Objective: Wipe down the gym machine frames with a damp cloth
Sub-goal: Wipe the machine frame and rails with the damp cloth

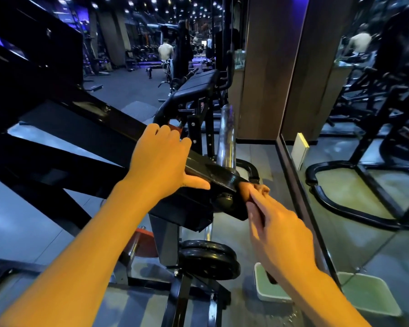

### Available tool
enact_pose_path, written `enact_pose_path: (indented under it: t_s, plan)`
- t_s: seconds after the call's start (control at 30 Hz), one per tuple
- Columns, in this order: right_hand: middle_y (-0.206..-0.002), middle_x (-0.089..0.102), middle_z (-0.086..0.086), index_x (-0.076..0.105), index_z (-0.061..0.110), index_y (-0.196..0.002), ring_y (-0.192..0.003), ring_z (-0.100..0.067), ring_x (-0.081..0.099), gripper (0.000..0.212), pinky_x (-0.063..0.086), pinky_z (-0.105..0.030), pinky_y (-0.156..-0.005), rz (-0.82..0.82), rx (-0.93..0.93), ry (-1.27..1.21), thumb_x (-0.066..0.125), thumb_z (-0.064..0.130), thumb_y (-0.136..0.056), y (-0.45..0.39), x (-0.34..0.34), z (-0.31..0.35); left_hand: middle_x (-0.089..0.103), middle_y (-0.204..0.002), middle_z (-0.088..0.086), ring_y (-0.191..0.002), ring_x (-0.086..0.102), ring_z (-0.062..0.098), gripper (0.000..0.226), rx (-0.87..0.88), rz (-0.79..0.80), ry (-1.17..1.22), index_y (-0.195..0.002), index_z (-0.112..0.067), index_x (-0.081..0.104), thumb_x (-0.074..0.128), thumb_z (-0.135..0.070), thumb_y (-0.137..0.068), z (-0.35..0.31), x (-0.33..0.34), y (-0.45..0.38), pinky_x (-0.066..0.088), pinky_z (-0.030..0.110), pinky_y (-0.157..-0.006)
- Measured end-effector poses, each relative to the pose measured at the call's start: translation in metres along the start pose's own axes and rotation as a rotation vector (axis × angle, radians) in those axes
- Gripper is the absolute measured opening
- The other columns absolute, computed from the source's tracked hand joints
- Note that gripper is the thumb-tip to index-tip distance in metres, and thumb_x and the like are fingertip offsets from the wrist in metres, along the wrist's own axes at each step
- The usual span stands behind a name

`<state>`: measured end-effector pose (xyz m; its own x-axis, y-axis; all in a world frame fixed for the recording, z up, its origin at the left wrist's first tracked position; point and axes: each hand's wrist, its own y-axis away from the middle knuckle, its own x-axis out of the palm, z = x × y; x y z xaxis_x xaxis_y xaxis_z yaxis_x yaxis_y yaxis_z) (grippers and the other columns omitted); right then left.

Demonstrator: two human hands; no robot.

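A black slanted frame beam (213, 172) of the gym machine runs from upper left to the middle. My left hand (161, 159) grips this beam, fingers over its top and thumb along its lower edge. My right hand (276, 223) reaches to the beam's lower end and pinches a small bunched cloth (257, 191) against it. Under the orange light the cloth has the same tone as the hand, so its outline is hard to make out.
A white basin (261, 292) of greenish water stands on the floor under my right forearm. Black weight plates (208, 258) sit low on the machine, with a chrome sleeve (226, 138) above. A mirror wall (340, 185) closes the right side. A padded bench (196, 87) lies ahead, and a person stands far back.
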<state>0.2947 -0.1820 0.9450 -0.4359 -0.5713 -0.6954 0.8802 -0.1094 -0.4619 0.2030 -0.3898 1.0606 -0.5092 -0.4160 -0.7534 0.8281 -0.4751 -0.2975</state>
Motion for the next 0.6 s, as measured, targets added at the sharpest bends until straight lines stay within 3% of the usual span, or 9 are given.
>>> enact_pose_path:
  t_s: [0.1, 0.23, 0.37, 0.47, 0.6]
  plan:
    - [-0.077, 0.054, 0.020, 0.062, 0.039, -0.127, -0.052, 0.003, 0.045, 0.026, 0.024, -0.013, -0.043, -0.027, 0.106, 0.013, 0.049, 0.034, -0.105, 0.004, 0.001, -0.009, 0.037, -0.070, -0.002, -0.070, 0.037, 0.018, 0.092, -0.003, 0.007, 0.022, -0.083, -0.017, 0.044, 0.007, -0.099, -0.061, -0.001, -0.001, 0.000, 0.027, 0.035, -0.072]
    - [-0.096, 0.054, 0.020, 0.056, 0.041, -0.130, -0.064, 0.003, 0.053, 0.026, 0.040, -0.013, -0.047, 0.007, -0.068, -0.082, 0.041, 0.035, -0.109, -0.025, 0.014, 0.036, 0.042, -0.073, -0.002, -0.072, 0.040, 0.019, 0.098, -0.002, 0.020, 0.009, -0.088, -0.018, 0.051, 0.003, -0.099, -0.058, -0.002, -0.002, -0.001, 0.032, 0.035, -0.073]
    - [-0.112, 0.061, 0.018, 0.054, 0.040, -0.139, -0.069, -0.005, 0.055, 0.034, 0.027, -0.016, -0.045, 0.018, -0.142, -0.002, 0.037, 0.040, -0.109, -0.035, 0.017, 0.045, 0.048, -0.080, 0.000, -0.077, 0.044, 0.021, 0.108, 0.004, 0.021, -0.007, -0.098, -0.019, 0.057, -0.003, -0.098, -0.056, -0.002, -0.002, 0.000, 0.033, 0.036, -0.074]
    - [-0.097, 0.060, 0.024, 0.055, 0.047, -0.138, -0.059, 0.002, 0.050, 0.033, 0.029, -0.013, -0.041, 0.023, -0.032, 0.024, 0.044, 0.038, -0.108, -0.015, 0.005, 0.007, 0.040, -0.071, -0.002, -0.071, 0.039, 0.018, 0.096, 0.002, 0.020, 0.001, -0.086, -0.018, 0.048, 0.005, -0.100, -0.062, -0.001, 0.000, 0.000, 0.031, 0.035, -0.072]
    - [-0.105, 0.068, 0.018, 0.055, 0.050, -0.137, -0.073, -0.002, 0.063, 0.034, 0.041, -0.016, -0.049, 0.024, 0.087, -0.040, 0.045, 0.037, -0.107, -0.007, 0.002, -0.009, 0.035, -0.070, -0.003, -0.073, 0.038, 0.018, 0.093, -0.004, 0.013, 0.033, -0.085, -0.019, 0.047, 0.009, -0.100, -0.061, 0.000, 0.001, 0.000, 0.028, 0.035, -0.074]
